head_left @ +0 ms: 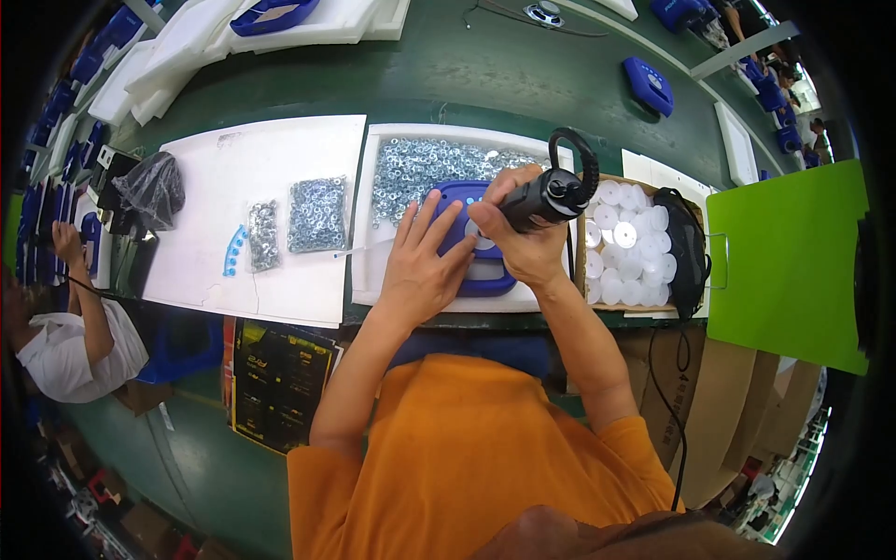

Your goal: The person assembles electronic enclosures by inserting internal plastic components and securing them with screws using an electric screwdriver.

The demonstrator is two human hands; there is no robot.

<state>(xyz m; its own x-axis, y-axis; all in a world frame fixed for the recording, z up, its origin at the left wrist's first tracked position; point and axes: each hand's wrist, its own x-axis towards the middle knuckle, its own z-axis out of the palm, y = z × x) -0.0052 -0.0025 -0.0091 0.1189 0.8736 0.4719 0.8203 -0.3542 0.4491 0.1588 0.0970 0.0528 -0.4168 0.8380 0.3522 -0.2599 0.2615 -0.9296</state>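
Observation:
My right hand [527, 245] is wrapped round a black electric screwdriver [543, 203], which has a thick black loop at its top end. The tool is held tilted over a blue plastic housing [487, 287]; its tip is hidden behind my hand. On the left part of the housing lies my left hand [420, 273], fingers stretched out and apart. The housing rests in a shallow white foam tray [367, 285], in front of a spread of loose metal nuts or washers [411, 166]. A narrow pale strip [359, 249] reaches out left of my left hand.
Right of the tray stands a cardboard box of white plastic discs [627, 257], with a black bag [686, 252] and a green panel [789, 266] beyond. Bagged metal parts [316, 215] and blue pieces [234, 250] lie on the white board [205, 271]. A co-worker [79, 341] sits far left.

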